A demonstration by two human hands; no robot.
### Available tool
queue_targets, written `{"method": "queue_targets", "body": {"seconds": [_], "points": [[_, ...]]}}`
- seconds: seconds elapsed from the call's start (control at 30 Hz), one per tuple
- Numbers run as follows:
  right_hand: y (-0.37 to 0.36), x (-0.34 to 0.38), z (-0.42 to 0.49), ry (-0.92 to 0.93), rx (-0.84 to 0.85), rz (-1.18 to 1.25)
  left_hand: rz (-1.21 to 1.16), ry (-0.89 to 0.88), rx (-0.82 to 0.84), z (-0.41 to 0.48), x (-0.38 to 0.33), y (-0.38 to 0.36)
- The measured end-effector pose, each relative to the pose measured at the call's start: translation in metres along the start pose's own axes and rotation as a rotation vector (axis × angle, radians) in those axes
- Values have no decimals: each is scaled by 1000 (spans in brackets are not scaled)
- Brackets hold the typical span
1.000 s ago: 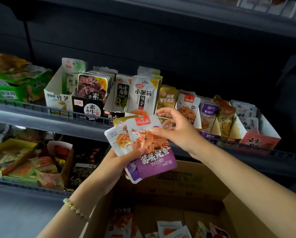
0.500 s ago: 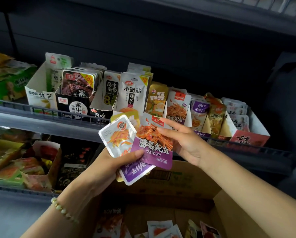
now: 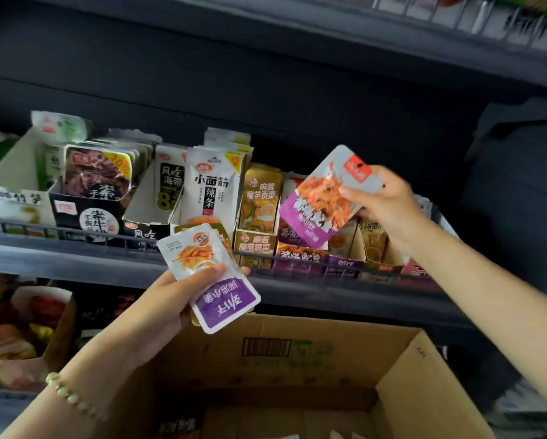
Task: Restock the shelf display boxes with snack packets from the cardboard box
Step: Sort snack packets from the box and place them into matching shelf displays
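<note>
Step in hand, as I judge it: placing one item into its matching slot. My right hand (image 3: 389, 204) pinches a single purple-and-white packet (image 3: 322, 201) by its top corner, tilted, with the purple display box (image 3: 300, 258) of similar print directly beneath the grip. My left hand (image 3: 167, 299) clasps a small stack of packets (image 3: 221, 299), thumb across the front one, lower than and left of the right grip, just above the far wall of the cardboard box (image 3: 297, 353). The next move calls for turning the packet upright and sliding it edge-first into that box; the row looks tightly filled. The shelf (image 3: 75, 264) is dark with a low front rail below both grips. The back panel beyond them is dark, and the lighting is dim.
</note>
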State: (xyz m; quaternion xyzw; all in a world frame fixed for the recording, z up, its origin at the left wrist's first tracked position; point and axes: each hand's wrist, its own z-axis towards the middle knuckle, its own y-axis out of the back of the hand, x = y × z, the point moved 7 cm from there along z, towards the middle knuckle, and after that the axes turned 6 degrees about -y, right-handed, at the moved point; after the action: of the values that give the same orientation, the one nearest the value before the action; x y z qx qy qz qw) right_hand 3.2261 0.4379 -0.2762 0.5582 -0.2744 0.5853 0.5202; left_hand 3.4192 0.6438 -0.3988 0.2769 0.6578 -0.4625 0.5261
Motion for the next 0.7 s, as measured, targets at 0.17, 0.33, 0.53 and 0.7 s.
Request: {"method": "queue_targets", "body": {"seconds": [0.17, 0.33, 0.53, 0.7], "points": [[-9, 13, 52, 160, -25, -330, -32, 78, 14, 9, 13, 0], [-43, -3, 77, 192, 106, -480, -79, 99, 30, 15, 17, 2], [-64, -16, 89, 303, 192, -774, -29, 106, -4, 18, 21, 4], [-69, -21, 91, 413, 186, -939, 57, 109, 42, 15, 19, 0]]}}
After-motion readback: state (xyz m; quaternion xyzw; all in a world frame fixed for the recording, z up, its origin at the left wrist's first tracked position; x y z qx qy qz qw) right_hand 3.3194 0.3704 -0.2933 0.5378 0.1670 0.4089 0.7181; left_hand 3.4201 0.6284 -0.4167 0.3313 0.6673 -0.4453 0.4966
